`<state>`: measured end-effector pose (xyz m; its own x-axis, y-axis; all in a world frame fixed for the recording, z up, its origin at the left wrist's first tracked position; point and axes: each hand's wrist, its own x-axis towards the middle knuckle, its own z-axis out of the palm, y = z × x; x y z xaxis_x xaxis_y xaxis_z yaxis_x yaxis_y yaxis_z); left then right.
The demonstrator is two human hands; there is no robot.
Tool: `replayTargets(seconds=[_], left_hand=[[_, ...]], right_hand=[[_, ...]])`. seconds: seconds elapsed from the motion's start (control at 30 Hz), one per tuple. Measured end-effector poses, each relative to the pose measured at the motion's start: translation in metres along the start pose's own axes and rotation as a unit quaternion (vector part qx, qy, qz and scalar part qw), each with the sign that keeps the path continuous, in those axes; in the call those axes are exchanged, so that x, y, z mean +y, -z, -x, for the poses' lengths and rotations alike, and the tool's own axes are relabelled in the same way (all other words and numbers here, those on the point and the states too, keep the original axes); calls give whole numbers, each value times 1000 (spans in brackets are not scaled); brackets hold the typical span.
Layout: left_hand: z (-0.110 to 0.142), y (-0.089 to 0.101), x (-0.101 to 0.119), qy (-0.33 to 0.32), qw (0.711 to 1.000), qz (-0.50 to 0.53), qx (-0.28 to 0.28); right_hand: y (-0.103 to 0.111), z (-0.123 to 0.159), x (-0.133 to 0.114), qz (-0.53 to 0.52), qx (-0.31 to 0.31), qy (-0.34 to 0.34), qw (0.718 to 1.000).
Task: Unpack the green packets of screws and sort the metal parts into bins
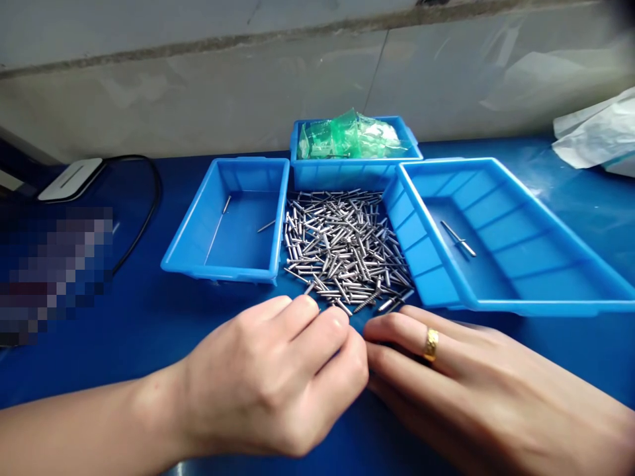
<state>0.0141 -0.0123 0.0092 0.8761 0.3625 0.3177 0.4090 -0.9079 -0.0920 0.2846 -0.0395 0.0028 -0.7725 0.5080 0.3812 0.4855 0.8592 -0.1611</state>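
My left hand [292, 370] is closed, its fingers curled just in front of a pile of silver blind rivets and screws [347, 244]. Close beside it, my right hand [446, 377], with a gold ring, has its fingers bent together so the fingertips meet the left hand's. What the fingers hold, if anything, is hidden. Left of the pile, a blue bin [188, 261] contains a couple of thin metal pieces. The larger blue bin [540, 305] on the right contains one blind rivet [459, 239].
Behind the pile a third blue bin [347, 173] is filled with green and clear plastic bags [350, 135]. A white device [72, 180] with a black cable [157, 192] lies at left. Crumpled white plastic [598, 129] rests at right against the wall [223, 106].
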Motion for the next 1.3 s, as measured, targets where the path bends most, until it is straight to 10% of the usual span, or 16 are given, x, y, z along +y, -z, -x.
replayTargets(seconds=[1.3], left_hand=[[13,-17,-2,-7,952,266,149]], right_hand=[[-2,13,-1,-115,9,-70,991]])
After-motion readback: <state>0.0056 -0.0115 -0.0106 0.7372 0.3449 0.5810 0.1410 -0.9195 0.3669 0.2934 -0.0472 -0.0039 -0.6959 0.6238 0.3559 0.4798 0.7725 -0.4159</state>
